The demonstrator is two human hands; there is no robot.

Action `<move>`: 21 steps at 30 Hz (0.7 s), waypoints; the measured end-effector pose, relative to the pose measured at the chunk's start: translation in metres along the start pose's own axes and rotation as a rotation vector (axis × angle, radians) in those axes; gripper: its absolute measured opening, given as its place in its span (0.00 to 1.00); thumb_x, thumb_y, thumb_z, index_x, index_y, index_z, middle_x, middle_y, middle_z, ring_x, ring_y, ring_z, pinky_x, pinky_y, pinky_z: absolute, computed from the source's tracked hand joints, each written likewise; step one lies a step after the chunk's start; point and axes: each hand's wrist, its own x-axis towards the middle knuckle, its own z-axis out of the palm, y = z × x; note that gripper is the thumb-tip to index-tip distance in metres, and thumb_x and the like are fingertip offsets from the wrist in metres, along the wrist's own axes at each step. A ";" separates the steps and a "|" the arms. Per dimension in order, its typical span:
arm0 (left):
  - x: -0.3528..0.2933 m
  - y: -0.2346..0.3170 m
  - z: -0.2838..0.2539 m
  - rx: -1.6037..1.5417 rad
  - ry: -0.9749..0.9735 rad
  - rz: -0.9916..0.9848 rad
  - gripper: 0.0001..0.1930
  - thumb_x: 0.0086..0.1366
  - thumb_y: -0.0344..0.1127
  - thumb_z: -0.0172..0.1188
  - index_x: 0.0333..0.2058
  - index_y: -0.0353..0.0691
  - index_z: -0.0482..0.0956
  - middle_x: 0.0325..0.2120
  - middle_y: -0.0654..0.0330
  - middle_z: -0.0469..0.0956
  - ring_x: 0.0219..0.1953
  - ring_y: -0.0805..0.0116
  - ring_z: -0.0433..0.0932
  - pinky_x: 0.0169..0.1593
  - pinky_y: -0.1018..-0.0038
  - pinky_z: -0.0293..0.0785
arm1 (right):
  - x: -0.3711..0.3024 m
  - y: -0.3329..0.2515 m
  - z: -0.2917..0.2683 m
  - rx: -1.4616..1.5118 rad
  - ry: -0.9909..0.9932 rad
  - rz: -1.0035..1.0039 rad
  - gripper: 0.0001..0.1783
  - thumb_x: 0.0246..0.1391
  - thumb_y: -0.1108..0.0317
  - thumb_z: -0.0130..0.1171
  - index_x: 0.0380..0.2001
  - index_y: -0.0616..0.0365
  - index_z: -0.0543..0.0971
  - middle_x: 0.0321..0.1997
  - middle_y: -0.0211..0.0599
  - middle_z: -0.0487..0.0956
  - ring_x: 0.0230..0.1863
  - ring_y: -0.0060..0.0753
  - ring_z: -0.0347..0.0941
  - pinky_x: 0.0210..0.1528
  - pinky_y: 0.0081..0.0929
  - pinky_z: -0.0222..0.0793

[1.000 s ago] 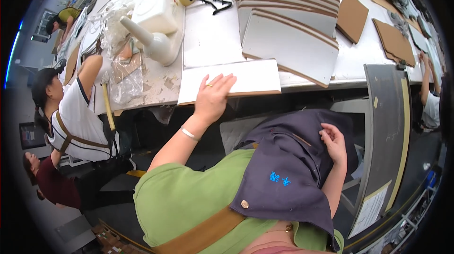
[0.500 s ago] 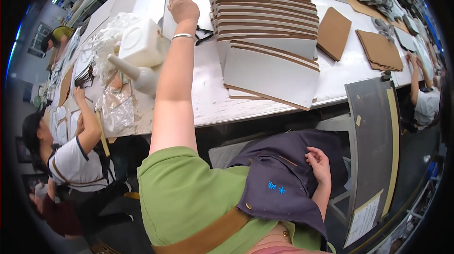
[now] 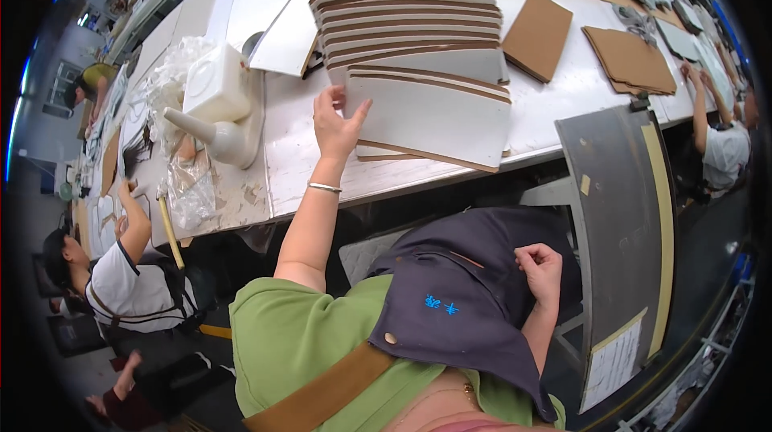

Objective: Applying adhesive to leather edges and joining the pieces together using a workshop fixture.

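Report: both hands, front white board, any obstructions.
Left hand open at left edge of front white board, contact unclear. Right hand curled by apron, contents hidden. Board lies at near end of brown-edged stack. No visible obstruction.

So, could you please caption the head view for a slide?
Left hand at the left end of the boards, right hand by the apron.

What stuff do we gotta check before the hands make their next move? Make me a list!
1. Left hand at the front board's left edge: ok.
2. Left hand gripping that board firmly: cannot tell; thumb and fingers look spread.
3. Right hand up at the boards too: not ok; it's curled by the apron.
4. Stack lined up neatly: not ok; its edges are staggered.
5. Bottle away from the left hand: ok, it's off to the left.
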 end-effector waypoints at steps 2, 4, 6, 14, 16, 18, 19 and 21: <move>-0.004 0.006 0.005 0.001 -0.009 -0.090 0.31 0.51 0.46 0.74 0.48 0.37 0.73 0.35 0.55 0.78 0.37 0.61 0.76 0.43 0.66 0.74 | -0.011 0.001 -0.011 0.066 0.040 -0.016 0.03 0.53 0.75 0.65 0.29 0.63 0.81 0.24 0.27 0.79 0.24 0.12 0.71 0.29 0.12 0.66; -0.002 0.014 0.008 -0.042 -0.015 -0.251 0.31 0.49 0.49 0.75 0.44 0.34 0.75 0.34 0.53 0.80 0.35 0.59 0.79 0.44 0.67 0.75 | -0.025 0.008 -0.022 0.146 0.102 -0.036 0.02 0.54 0.76 0.64 0.29 0.63 0.81 0.25 0.26 0.79 0.25 0.12 0.70 0.30 0.13 0.66; 0.004 0.015 0.004 -0.092 -0.128 -0.229 0.25 0.49 0.50 0.74 0.36 0.34 0.79 0.32 0.54 0.80 0.32 0.58 0.78 0.42 0.65 0.74 | -0.049 0.013 -0.031 0.216 0.135 -0.065 0.01 0.55 0.77 0.62 0.30 0.63 0.80 0.26 0.27 0.79 0.27 0.13 0.72 0.32 0.13 0.67; 0.044 0.251 -0.099 -0.425 -0.402 0.787 0.08 0.58 0.22 0.65 0.36 0.32 0.78 0.47 0.44 0.79 0.44 0.57 0.81 0.45 0.71 0.78 | -0.111 -0.043 -0.059 0.155 0.258 -0.463 0.06 0.44 0.81 0.67 0.29 0.64 0.83 0.27 0.37 0.82 0.29 0.26 0.78 0.33 0.20 0.70; 0.034 0.272 -0.082 -0.701 -0.462 0.760 0.07 0.59 0.23 0.65 0.36 0.31 0.77 0.41 0.46 0.81 0.37 0.66 0.81 0.38 0.76 0.76 | -0.111 -0.048 -0.079 0.005 0.523 -0.757 0.14 0.49 0.77 0.65 0.41 0.62 0.79 0.42 0.40 0.80 0.42 0.30 0.76 0.40 0.24 0.70; 0.025 0.277 -0.043 -0.938 -0.454 0.590 0.07 0.63 0.27 0.63 0.39 0.32 0.77 0.36 0.56 0.81 0.35 0.73 0.78 0.38 0.78 0.73 | -0.114 -0.059 -0.090 0.002 0.843 -0.806 0.27 0.55 0.64 0.64 0.56 0.61 0.70 0.57 0.44 0.71 0.55 0.33 0.69 0.51 0.28 0.67; 0.014 0.296 -0.019 -1.077 -0.519 0.479 0.08 0.65 0.29 0.62 0.40 0.32 0.77 0.35 0.59 0.81 0.34 0.75 0.78 0.38 0.79 0.72 | -0.118 -0.061 -0.096 0.087 0.913 -0.778 0.33 0.57 0.58 0.62 0.61 0.60 0.65 0.60 0.44 0.67 0.58 0.35 0.66 0.55 0.30 0.65; -0.013 0.328 0.025 -1.140 -0.929 0.148 0.09 0.66 0.30 0.62 0.42 0.32 0.77 0.36 0.60 0.81 0.35 0.77 0.77 0.40 0.80 0.72 | -0.135 -0.057 -0.108 0.163 1.039 -0.739 0.39 0.58 0.52 0.60 0.65 0.59 0.59 0.64 0.44 0.62 0.61 0.37 0.62 0.58 0.32 0.63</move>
